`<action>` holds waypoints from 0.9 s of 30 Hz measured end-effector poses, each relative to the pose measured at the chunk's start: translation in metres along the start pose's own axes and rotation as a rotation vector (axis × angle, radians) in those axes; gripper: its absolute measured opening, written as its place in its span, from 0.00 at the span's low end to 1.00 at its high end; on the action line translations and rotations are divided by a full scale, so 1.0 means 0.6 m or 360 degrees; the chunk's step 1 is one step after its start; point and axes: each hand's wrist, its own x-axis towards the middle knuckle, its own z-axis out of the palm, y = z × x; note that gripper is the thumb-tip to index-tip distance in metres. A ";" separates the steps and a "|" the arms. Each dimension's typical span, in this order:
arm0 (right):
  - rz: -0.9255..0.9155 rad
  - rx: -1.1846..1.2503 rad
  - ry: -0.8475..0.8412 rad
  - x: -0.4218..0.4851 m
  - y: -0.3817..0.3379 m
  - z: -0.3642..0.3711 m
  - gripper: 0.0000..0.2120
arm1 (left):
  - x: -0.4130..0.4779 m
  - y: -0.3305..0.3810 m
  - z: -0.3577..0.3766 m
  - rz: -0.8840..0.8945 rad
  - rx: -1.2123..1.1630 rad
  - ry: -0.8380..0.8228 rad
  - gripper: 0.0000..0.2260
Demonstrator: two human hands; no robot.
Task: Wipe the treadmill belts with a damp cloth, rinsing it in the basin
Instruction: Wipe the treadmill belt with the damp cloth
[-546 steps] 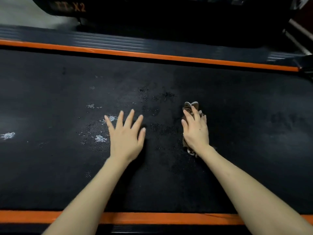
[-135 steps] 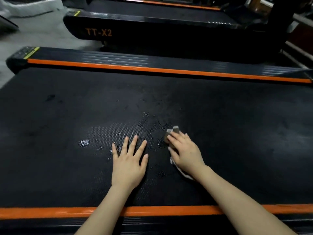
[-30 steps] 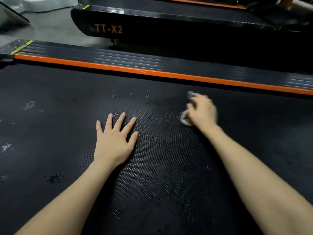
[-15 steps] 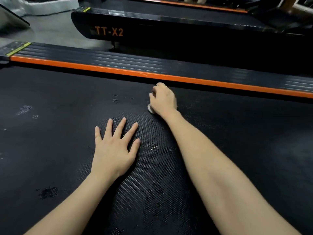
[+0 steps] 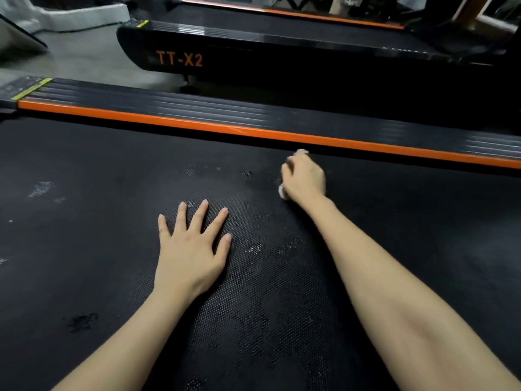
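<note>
The black textured treadmill belt [image 5: 84, 235] fills most of the view, with damp and pale marks on it. My left hand [image 5: 191, 246] lies flat on the belt, fingers spread, holding nothing. My right hand [image 5: 303, 177] reaches further out, near the belt's far edge, and presses a pale cloth [image 5: 282, 191] against the belt. Only small bits of the cloth show at the fingertips and under the palm. The basin is out of view.
An orange strip [image 5: 253, 132] and a black ribbed side rail [image 5: 169, 104] border the belt's far edge. Beyond stands a second treadmill marked TT-X2 [image 5: 179, 59]. Grey floor [image 5: 79, 60] lies at the upper left.
My right hand has slid the cloth to the right along the far edge of the belt since half a second ago. My left hand has stayed flat in place.
</note>
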 end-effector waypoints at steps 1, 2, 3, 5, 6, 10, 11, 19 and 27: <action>-0.0144 0.0053 -0.0034 -0.025 -0.013 -0.002 0.12 | 0.000 0.000 0.000 0.0005 0.0003 -0.0007 0.33; -0.0261 0.0105 -0.0072 -0.053 -0.024 -0.008 0.11 | 0.000 0.000 -0.001 0.0008 0.0005 -0.0017 0.33; -0.0342 0.0149 -0.0119 -0.083 -0.031 -0.018 0.11 | -0.001 0.000 -0.001 0.0010 -0.0003 -0.0021 0.33; -0.0466 0.0186 -0.0182 -0.155 -0.037 -0.038 0.12 | -0.001 0.000 -0.003 0.0007 -0.0014 -0.0025 0.34; -0.0510 0.0199 -0.0202 -0.199 -0.037 -0.050 0.14 | -0.001 0.000 -0.003 0.0007 0.0001 -0.0032 0.34; -0.0649 0.0258 -0.0354 -0.361 0.002 -0.119 0.18 | -0.001 0.000 -0.004 0.0010 0.0007 -0.0035 0.27; -0.0636 0.0250 -0.0365 -0.384 0.025 -0.137 0.18 | -0.001 0.000 -0.004 0.0009 -0.0006 -0.0040 0.25; 0.0245 0.0080 -0.0141 -0.424 0.055 -0.166 0.18 | -0.114 0.020 -0.024 0.0093 0.0049 -0.0039 0.30; -0.0497 0.0186 -0.0595 -0.517 -0.027 -0.184 0.24 | -0.252 0.041 -0.023 0.0152 0.0039 -0.0165 0.27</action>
